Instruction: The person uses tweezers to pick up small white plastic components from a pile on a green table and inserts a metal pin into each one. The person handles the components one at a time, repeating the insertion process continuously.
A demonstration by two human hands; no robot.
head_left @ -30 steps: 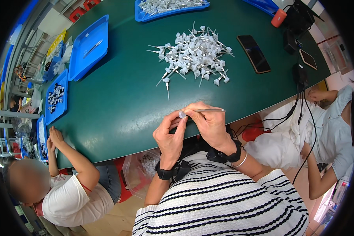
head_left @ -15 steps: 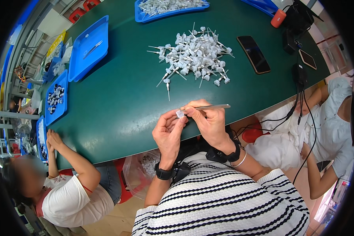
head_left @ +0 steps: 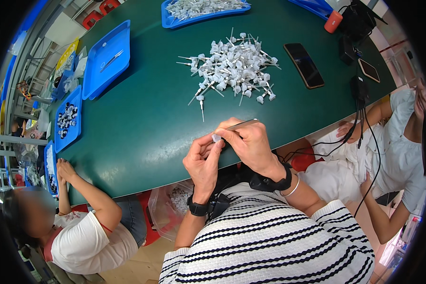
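Note:
My left hand (head_left: 202, 158) is closed, pinching a small white plastic piece (head_left: 216, 137) between thumb and fingertips above the near side of the table. Right beside it, my right hand (head_left: 251, 147) grips a slim metal tool (head_left: 244, 124), which looks like tweezers. The tool's outer end sticks out past my knuckles; its working end is hidden behind my fingers, close to the white piece. Beyond both hands lies a heap of white plastic parts with thin metal stems (head_left: 236, 66). One loose stemmed part (head_left: 201, 106) rests at the heap's near edge.
A blue tray (head_left: 113, 40) holding tweezers lies left on the green table (head_left: 146, 94); a smaller blue tray (head_left: 74, 131) holds black-and-white parts. Another blue tray (head_left: 175, 23) of parts is at the back. A phone (head_left: 304, 65) and cables (head_left: 362, 111) are right. Co-workers sit on both sides.
My right hand has turned slightly, so the tool's outer end points more upward and less of it shows. The white piece has tilted a little in my left fingers. The right co-worker's arms have shifted.

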